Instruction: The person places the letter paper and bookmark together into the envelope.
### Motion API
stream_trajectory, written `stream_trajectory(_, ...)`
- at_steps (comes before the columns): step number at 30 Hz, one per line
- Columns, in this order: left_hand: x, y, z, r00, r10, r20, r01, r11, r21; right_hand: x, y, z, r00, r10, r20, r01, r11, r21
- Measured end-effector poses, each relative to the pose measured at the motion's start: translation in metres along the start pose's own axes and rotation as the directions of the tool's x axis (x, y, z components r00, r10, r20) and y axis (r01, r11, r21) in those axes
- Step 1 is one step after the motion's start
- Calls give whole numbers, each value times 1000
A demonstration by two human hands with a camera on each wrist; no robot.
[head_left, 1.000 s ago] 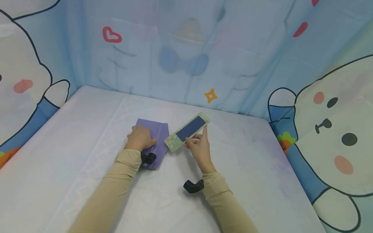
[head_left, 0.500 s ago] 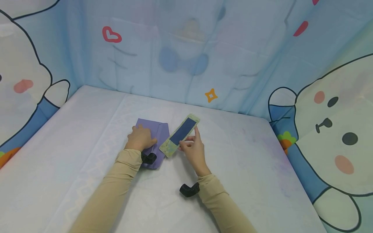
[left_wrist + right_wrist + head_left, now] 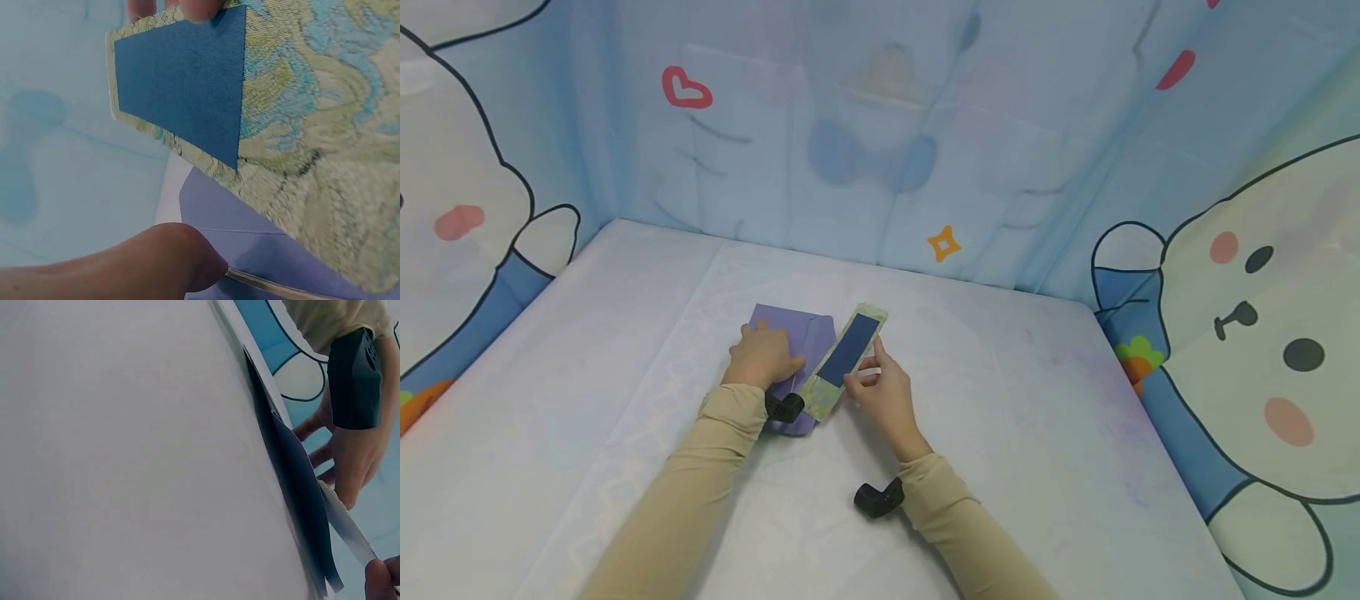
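Note:
A purple envelope [image 3: 811, 327] lies flat on the white table [image 3: 1015, 433]. My left hand [image 3: 762, 354] rests on its left half and presses it down, thumb toward the flap edge. My right hand [image 3: 867, 372] pinches a long card [image 3: 844, 354] with a green patterned border and a dark blue panel. The card is tilted, and its near end overlaps the envelope's right edge. The left wrist view shows the card [image 3: 187, 94] close above the envelope [image 3: 250, 240], beside my left thumb [image 3: 162, 259]. In the right wrist view the card [image 3: 300, 487] appears edge-on.
Cartoon-printed blue fabric walls [image 3: 880, 133] close the table in at the back and on both sides. A black camera mount sits on each wrist [image 3: 874, 498]. White tabletop stretches to the left, right and front of the hands.
My right hand has carried the card left and turned it more upright, from clear of the envelope to overlapping its right edge. My left hand has stayed on the envelope.

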State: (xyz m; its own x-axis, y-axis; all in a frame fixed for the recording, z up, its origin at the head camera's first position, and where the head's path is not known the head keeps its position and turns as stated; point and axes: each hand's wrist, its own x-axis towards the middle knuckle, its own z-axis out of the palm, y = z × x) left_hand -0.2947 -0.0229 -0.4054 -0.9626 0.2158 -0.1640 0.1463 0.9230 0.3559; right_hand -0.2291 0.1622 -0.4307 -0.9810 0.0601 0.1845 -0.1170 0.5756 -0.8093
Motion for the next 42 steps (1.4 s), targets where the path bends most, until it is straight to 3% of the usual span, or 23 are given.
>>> stream_trajectory(12,0,1,1,1000,-6,-1,6,1000,-3,-4,-4,7,998,-52,33,54,996,-76)
stream_trajectory(24,0,2,1,1000,-10,-14,10,1000,-2,-9,-10,11,995,-43,95,43,999,3)
stream_trajectory(30,0,2,2,1000,-11,-23,11,1000,3,-10,-9,13,993,-48,104,47,999,13)
stream_trajectory(36,0,2,3,1000,-13,-19,13,1000,5,-9,-7,16,995,0,100,-7,998,60)
stream_trajectory(42,0,3,4,1000,-12,-13,12,1000,9,-9,-5,17,994,-20,108,13,998,60)
